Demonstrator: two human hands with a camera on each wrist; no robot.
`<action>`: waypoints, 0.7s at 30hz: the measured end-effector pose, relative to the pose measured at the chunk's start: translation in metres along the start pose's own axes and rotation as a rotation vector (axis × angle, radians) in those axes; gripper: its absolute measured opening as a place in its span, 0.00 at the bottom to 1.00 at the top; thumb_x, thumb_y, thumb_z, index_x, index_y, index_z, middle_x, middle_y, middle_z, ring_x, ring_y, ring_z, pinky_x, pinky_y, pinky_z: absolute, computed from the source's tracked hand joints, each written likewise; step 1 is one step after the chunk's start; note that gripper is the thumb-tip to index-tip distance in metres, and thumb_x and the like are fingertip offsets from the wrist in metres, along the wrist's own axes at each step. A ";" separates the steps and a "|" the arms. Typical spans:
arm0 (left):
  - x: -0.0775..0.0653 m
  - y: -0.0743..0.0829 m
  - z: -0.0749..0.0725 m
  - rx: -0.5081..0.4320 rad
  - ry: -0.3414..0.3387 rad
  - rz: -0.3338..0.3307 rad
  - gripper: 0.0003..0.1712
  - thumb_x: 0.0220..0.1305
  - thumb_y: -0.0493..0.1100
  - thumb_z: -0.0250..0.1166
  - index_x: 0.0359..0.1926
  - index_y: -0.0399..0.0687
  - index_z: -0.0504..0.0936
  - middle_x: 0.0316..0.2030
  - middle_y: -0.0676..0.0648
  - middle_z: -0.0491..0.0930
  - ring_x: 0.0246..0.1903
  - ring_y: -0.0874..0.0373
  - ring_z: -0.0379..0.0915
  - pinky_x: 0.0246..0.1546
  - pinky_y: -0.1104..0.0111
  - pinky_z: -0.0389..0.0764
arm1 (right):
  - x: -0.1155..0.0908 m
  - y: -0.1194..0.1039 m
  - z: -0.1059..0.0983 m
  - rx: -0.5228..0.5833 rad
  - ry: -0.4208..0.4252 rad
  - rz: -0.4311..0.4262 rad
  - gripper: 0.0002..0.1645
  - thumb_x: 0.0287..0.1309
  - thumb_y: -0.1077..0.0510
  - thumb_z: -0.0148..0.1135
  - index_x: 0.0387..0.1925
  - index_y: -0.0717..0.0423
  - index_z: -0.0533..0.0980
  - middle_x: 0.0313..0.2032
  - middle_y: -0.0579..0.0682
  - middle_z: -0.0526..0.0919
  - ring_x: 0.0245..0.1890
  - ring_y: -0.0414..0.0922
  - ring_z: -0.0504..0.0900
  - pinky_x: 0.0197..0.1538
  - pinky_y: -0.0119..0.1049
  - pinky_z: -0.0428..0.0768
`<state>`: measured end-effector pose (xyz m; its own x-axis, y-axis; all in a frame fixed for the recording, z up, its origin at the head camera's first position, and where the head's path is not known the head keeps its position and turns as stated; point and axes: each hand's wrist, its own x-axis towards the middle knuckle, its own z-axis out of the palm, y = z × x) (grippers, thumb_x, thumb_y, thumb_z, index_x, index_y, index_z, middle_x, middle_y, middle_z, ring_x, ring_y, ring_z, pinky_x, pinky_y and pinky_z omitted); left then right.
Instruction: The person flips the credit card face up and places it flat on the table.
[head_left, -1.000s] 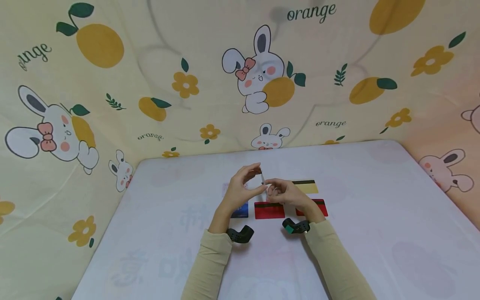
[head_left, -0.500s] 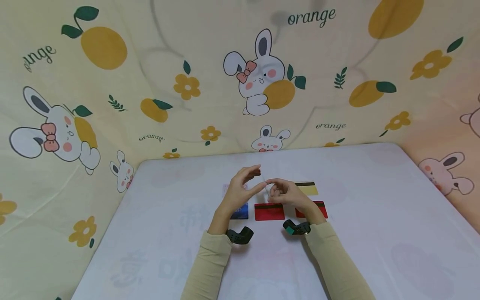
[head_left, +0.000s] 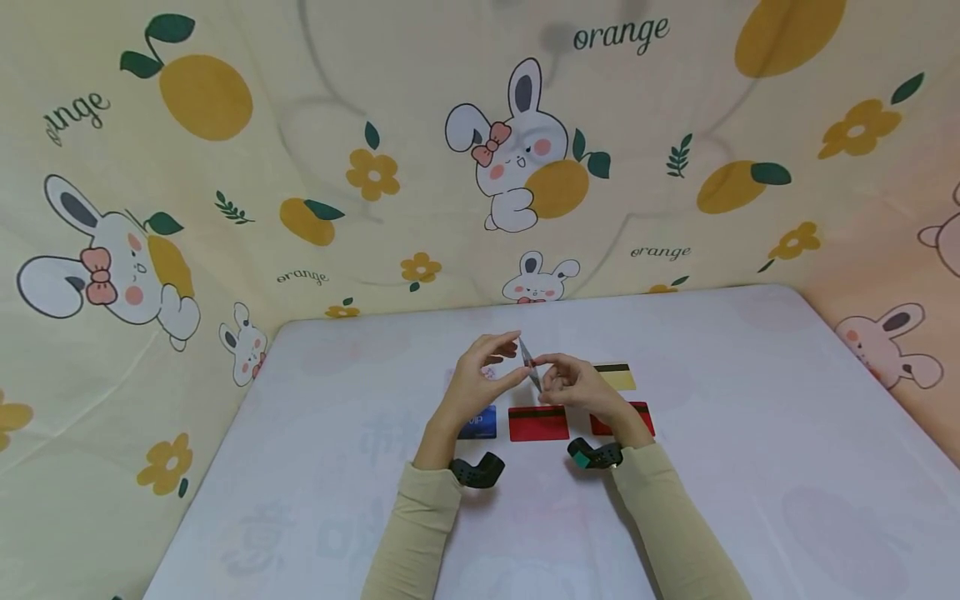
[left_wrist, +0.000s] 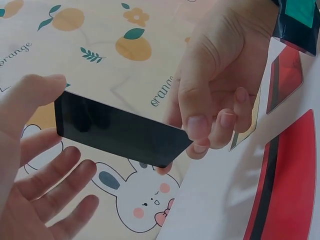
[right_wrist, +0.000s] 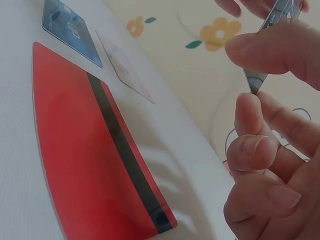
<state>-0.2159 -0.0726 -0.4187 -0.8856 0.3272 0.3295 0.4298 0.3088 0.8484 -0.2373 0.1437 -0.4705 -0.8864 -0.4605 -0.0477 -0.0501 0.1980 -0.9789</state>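
Card (left_wrist: 115, 129) freshly turned, held by left hand (head_left: 472, 383) and right hand (head_left: 581, 387), white table (head_left: 735, 400) below, rabbit-print backdrop (head_left: 420, 100)

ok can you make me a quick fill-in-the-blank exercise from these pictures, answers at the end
1. In the left wrist view, the face of the raised card, pinched by the left hand and the right hand, is coloured ____.
2. The number of red cards lying on the table is ____.
3. The colour of the card marked VIP is ____.

Missing words: black; two; blue.
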 end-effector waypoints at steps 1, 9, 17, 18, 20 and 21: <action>0.000 0.000 0.000 0.003 0.000 0.001 0.31 0.58 0.40 0.69 0.63 0.45 0.73 0.51 0.35 0.77 0.51 0.46 0.77 0.57 0.50 0.76 | 0.000 0.000 0.000 0.003 -0.001 -0.003 0.35 0.54 0.63 0.67 0.63 0.59 0.66 0.32 0.45 0.76 0.30 0.39 0.74 0.41 0.31 0.78; 0.000 -0.001 -0.004 0.027 -0.005 -0.022 0.31 0.57 0.41 0.70 0.63 0.46 0.74 0.40 0.40 0.81 0.39 0.50 0.78 0.50 0.58 0.79 | 0.000 0.000 -0.003 0.009 0.011 -0.010 0.35 0.54 0.65 0.66 0.63 0.63 0.65 0.31 0.45 0.75 0.27 0.39 0.74 0.38 0.31 0.77; 0.000 -0.004 -0.007 0.038 -0.036 -0.068 0.32 0.57 0.41 0.70 0.63 0.47 0.73 0.36 0.40 0.80 0.37 0.53 0.75 0.48 0.51 0.78 | -0.001 0.000 -0.006 0.005 0.038 -0.016 0.36 0.52 0.67 0.66 0.63 0.64 0.65 0.28 0.42 0.76 0.24 0.36 0.73 0.32 0.29 0.74; 0.000 -0.004 -0.007 0.045 -0.037 -0.070 0.32 0.57 0.41 0.70 0.63 0.47 0.73 0.36 0.40 0.80 0.37 0.53 0.74 0.48 0.51 0.78 | -0.001 0.000 -0.007 0.005 0.043 -0.015 0.36 0.52 0.67 0.66 0.63 0.64 0.65 0.28 0.41 0.76 0.23 0.36 0.73 0.31 0.29 0.73; 0.000 -0.005 -0.008 0.062 -0.038 -0.075 0.32 0.57 0.42 0.70 0.63 0.47 0.73 0.35 0.40 0.80 0.37 0.53 0.74 0.47 0.51 0.79 | -0.001 0.000 -0.008 0.004 0.051 -0.013 0.36 0.51 0.67 0.66 0.63 0.64 0.66 0.27 0.40 0.76 0.23 0.36 0.72 0.29 0.29 0.72; 0.000 -0.006 -0.008 0.069 -0.040 -0.079 0.32 0.57 0.42 0.70 0.63 0.47 0.73 0.35 0.41 0.80 0.36 0.54 0.74 0.46 0.52 0.79 | 0.000 0.001 -0.008 0.003 0.055 -0.010 0.37 0.51 0.67 0.66 0.63 0.64 0.66 0.27 0.40 0.76 0.23 0.36 0.72 0.29 0.29 0.72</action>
<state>-0.2201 -0.0818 -0.4199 -0.9099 0.3348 0.2449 0.3715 0.3951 0.8402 -0.2408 0.1513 -0.4695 -0.9098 -0.4142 -0.0268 -0.0582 0.1911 -0.9799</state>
